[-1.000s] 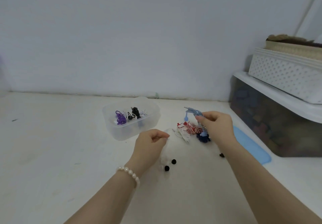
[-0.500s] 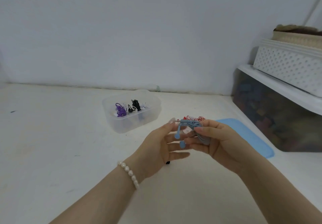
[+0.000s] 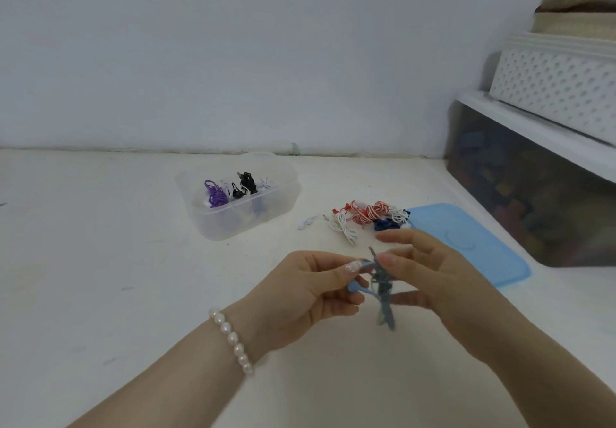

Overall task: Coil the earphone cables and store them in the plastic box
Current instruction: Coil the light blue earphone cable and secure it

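Since half a second before, the blue earphone cable (image 3: 383, 289) had been drawn out longer between both hands. The left hand (image 3: 308, 289) pinched its earbud end; the right hand (image 3: 430, 272) gripped the bundle above the bench (image 3: 100, 261), near the plastic box (image 3: 213, 224).

No text, label, brand, number or sign could be read anywhere in the view. The clear plastic box (image 3: 238, 209), the blue lid (image 3: 466, 244) and the white perforated basket (image 3: 553, 84) all showed plain surfaces, and nothing legible appeared on the wall or the tabletop.
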### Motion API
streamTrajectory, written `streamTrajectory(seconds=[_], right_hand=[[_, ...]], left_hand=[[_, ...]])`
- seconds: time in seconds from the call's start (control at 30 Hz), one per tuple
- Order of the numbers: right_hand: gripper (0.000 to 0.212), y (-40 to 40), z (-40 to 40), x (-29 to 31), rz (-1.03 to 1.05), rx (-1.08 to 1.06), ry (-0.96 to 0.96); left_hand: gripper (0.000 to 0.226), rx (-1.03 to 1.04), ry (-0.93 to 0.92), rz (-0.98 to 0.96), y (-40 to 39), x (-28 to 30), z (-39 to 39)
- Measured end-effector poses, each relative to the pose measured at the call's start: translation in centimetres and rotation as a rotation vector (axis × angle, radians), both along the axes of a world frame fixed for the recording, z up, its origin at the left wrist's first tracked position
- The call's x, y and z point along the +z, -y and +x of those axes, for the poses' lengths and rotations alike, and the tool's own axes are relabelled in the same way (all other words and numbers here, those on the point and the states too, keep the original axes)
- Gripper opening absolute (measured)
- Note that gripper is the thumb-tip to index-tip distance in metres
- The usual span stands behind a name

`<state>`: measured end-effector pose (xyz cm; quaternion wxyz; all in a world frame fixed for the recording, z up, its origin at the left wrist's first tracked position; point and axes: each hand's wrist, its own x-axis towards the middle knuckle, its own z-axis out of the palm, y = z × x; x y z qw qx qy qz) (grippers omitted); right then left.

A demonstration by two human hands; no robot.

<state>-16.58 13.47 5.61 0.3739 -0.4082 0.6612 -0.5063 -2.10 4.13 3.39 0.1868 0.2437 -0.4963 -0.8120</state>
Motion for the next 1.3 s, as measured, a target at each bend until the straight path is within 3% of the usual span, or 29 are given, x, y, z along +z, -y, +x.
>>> streamTrajectory(seconds=[0.23,0.53,0.67,0.83,0.97,1.1,1.23,1.3], right_hand=[[0.020,-0.4,0.0,-0.1,-0.155,0.219,-0.262],[0.016,-0.1,-1.6,-0.8,-0.135,0.385,-0.222],[0.010,0.3,-1.7,-1.1,-0.187,0.249,-0.181],[0.039,0.2,-2.4,-1.0,-0.300,0.194,0.225],[0.044,0.2,-3.0,-0.8,-0.317,0.136,0.410],[0.052,0.5,-3.1,-1.1,-0.278,0.045,0.369],[0.059,0.6,-2.7,-1.3,-0.232,0.001,0.298],[0.051,0.6,-2.4,-1.5,-0.205,-0.018,0.234]], left_hand=[[0.030,-0.107,0.043,0.033,-1.2,-0.2,-0.2],[0.028,-0.184,0.072,0.039,-1.5,-0.1,-0.2],[0.022,-0.069,0.137,-0.180,-0.9,0.4,0.1],[0.018,0.080,0.263,-0.410,1.2,1.0,1.1],[0.016,0.223,0.360,-0.661,3.6,0.9,2.3],[0.011,0.364,0.489,-0.833,5.5,0.0,3.0],[0.010,0.331,0.552,-0.902,6.0,-0.5,3.1],[0.016,0.300,0.569,-0.933,5.9,-0.7,2.9]])
